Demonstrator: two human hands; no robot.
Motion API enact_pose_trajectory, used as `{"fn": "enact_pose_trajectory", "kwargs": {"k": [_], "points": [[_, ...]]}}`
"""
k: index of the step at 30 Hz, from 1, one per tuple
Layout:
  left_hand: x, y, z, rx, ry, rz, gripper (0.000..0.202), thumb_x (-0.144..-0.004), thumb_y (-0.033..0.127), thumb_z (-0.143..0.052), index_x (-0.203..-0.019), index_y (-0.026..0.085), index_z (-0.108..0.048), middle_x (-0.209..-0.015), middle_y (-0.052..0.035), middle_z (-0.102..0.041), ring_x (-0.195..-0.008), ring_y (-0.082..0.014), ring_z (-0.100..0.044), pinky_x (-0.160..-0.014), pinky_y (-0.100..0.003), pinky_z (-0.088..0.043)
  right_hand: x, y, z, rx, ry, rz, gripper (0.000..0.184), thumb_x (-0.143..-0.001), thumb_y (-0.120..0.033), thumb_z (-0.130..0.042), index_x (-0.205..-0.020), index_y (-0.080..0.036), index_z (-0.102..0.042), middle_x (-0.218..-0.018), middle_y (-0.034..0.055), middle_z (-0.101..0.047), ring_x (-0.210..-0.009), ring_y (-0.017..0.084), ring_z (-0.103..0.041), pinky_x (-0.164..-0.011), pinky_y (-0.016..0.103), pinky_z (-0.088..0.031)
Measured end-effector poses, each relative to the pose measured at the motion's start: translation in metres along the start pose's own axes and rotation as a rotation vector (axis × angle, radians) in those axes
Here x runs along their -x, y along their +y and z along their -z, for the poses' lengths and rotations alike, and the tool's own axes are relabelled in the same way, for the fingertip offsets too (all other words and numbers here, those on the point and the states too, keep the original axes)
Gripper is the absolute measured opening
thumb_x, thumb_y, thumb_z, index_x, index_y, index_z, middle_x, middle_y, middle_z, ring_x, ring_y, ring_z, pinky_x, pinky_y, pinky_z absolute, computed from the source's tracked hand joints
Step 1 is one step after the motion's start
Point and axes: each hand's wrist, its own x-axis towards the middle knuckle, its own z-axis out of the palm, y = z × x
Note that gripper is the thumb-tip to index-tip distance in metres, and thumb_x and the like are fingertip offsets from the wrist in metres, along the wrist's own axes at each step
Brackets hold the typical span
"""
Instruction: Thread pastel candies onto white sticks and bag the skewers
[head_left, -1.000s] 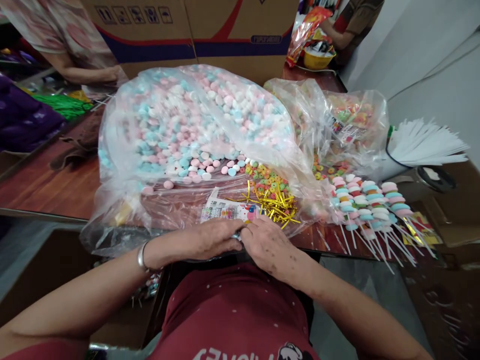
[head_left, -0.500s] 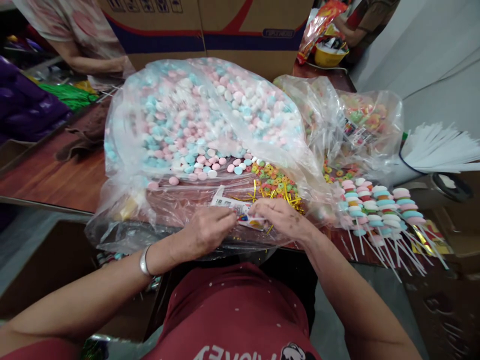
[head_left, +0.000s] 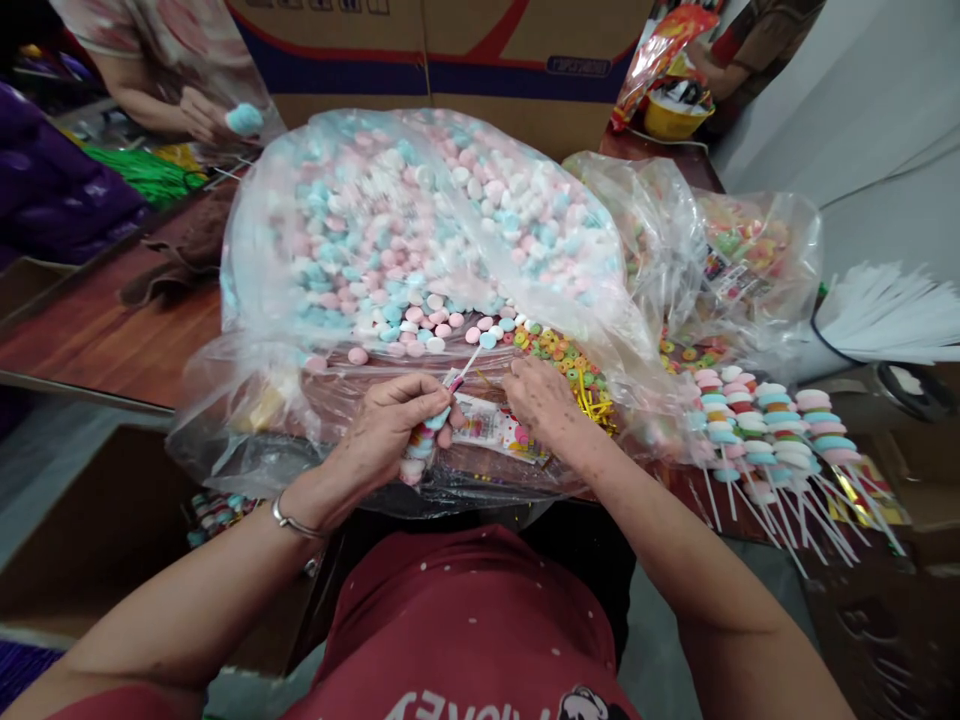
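My left hand [head_left: 405, 415] is closed around a marshmallow skewer [head_left: 421, 440] in a clear wrapper, its pastel sweets pointing down toward me. The skewer's white stick [head_left: 471, 366] juts up and to the right past the gathered wrapper neck. To the right, my right hand [head_left: 541, 402] has its fingers curled and pinched, with a thin gold twist tie [head_left: 484, 379] showing at the fingertips. Printed flat wrappers [head_left: 487, 428] lie on the table between my hands. More gold twist ties [head_left: 595, 402] are heaped just right of my right hand.
A big clear bag of pink, blue and white marshmallows [head_left: 420, 230] stands ahead, with ring gummies [head_left: 559, 350] beside it. Finished skewers [head_left: 772, 430] and white sticks [head_left: 892, 310] are at the right. A carton [head_left: 450, 60] stands behind. A co-worker's hand [head_left: 201, 115] is at far left.
My left hand has drawn left and turned, bringing the wrapped skewer and its stick into sight. My right hand has moved slightly up and away from it. A co-worker's hand now shows a blue sweet.
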Motion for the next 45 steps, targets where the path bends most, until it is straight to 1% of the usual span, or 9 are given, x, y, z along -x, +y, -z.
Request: {"fn": "enact_pose_trajectory", "kwargs": {"k": [5, 11, 15, 23, 26, 31, 36, 41, 45], "points": [[-0.004, -0.002, -0.01, 0.125, -0.03, 0.006, 0.026, -0.065, 0.031, -0.079, -0.069, 0.015, -0.059, -0.064, -0.0044, -0.069, -0.039, -0.013, -0.056, -0.023, -0.018, -0.039, -0.001, 0.011, 0.006, -0.251, 0.024, -0.131, 0.023, -0.089, -0.015, -0.049, -0.08, -0.017, -0.069, -0.087, 0.0078, -0.066, -0.084, 0.019, -0.055, -0.072, 0.029, -0.038], [-0.009, -0.005, -0.024, 0.139, -0.098, 0.008, 0.027, -0.065, 0.032, -0.079, -0.068, 0.015, -0.058, -0.064, -0.0038, -0.069, -0.042, -0.0125, -0.057, -0.025, -0.017, -0.039, 0.01, 0.018, 0.012, -0.569, 0.027, -0.277, 0.019, -0.084, -0.02, -0.049, -0.074, -0.019, -0.065, -0.067, -0.0016, -0.061, -0.064, 0.013, -0.051, -0.063, 0.024, -0.033], [-0.012, -0.005, -0.025, 0.125, -0.099, -0.016, 0.028, -0.066, 0.031, -0.079, -0.068, 0.014, -0.057, -0.063, -0.0032, -0.069, -0.042, -0.0113, -0.057, -0.029, -0.016, -0.041, 0.02, 0.023, 0.021, -0.511, -0.01, -0.311, 0.023, -0.086, -0.022, -0.046, -0.073, -0.02, -0.065, -0.072, 0.0003, -0.064, -0.069, 0.015, -0.055, -0.065, 0.025, -0.034], [-0.01, -0.001, -0.019, 0.138, -0.087, -0.034, 0.028, -0.066, 0.03, -0.079, -0.071, 0.015, -0.056, -0.066, -0.0016, -0.069, -0.043, -0.0134, -0.058, -0.022, -0.02, -0.041, 0.023, 0.024, 0.027, -0.212, -0.16, -0.317, 0.026, -0.095, -0.023, -0.041, -0.095, -0.018, -0.067, -0.087, 0.0072, -0.069, -0.077, 0.021, -0.059, -0.066, 0.03, -0.037], [-0.007, 0.001, -0.018, 0.128, -0.076, -0.044, 0.028, -0.066, 0.031, -0.079, -0.071, 0.015, -0.056, -0.066, -0.0013, -0.069, -0.042, -0.0128, -0.057, -0.021, -0.02, -0.041, 0.015, 0.023, 0.025, -0.195, -0.097, -0.246, 0.026, -0.094, -0.015, -0.042, -0.105, -0.018, -0.066, -0.102, 0.0089, -0.068, -0.09, 0.022, -0.059, -0.073, 0.031, -0.041], [-0.004, 0.002, -0.017, 0.116, -0.07, -0.052, 0.028, -0.067, 0.032, -0.078, -0.07, 0.015, -0.056, -0.064, -0.0002, -0.068, -0.036, -0.0115, -0.053, -0.019, -0.021, -0.039, -0.002, 0.022, 0.018, -0.135, -0.1, 0.127, 0.027, -0.095, -0.012, -0.044, -0.107, -0.021, -0.066, -0.109, 0.0062, -0.065, -0.101, 0.019, -0.055, -0.08, 0.03, -0.043], [-0.005, 0.0, -0.012, 0.124, -0.067, -0.069, 0.027, -0.069, 0.032, -0.077, -0.07, 0.016, -0.056, -0.065, -0.0008, -0.069, -0.038, -0.0119, -0.054, -0.02, -0.021, -0.04, -0.004, 0.026, 0.02, 0.009, -0.146, 0.146, 0.018, -0.094, -0.014, -0.049, -0.096, -0.017, -0.067, -0.1, 0.0079, -0.066, -0.096, 0.02, -0.055, -0.073, 0.029, -0.043], [-0.006, 0.0, -0.01, 0.112, -0.08, -0.072, 0.027, -0.071, 0.034, -0.077, -0.071, 0.016, -0.056, -0.066, -0.0009, -0.069, -0.036, -0.0117, -0.053, -0.021, -0.02, -0.039, 0.009, 0.04, 0.033, 0.005, 0.038, 0.016, 0.017, -0.088, -0.008, -0.049, -0.091, -0.016, -0.064, -0.096, 0.0104, -0.065, -0.092, 0.021, -0.054, -0.077, 0.032, -0.042], [-0.004, -0.006, -0.019, 0.072, -0.17, -0.087, 0.027, -0.075, 0.037, -0.073, -0.072, 0.016, -0.058, -0.061, -0.0008, -0.068, -0.031, -0.0091, -0.048, -0.022, -0.018, -0.036, 0.015, 0.039, 0.03, -0.433, 0.343, -0.209, 0.017, -0.082, -0.01, -0.047, -0.084, -0.016, -0.063, -0.085, 0.0069, -0.062, -0.082, 0.019, -0.054, -0.074, 0.032, -0.043]]}}
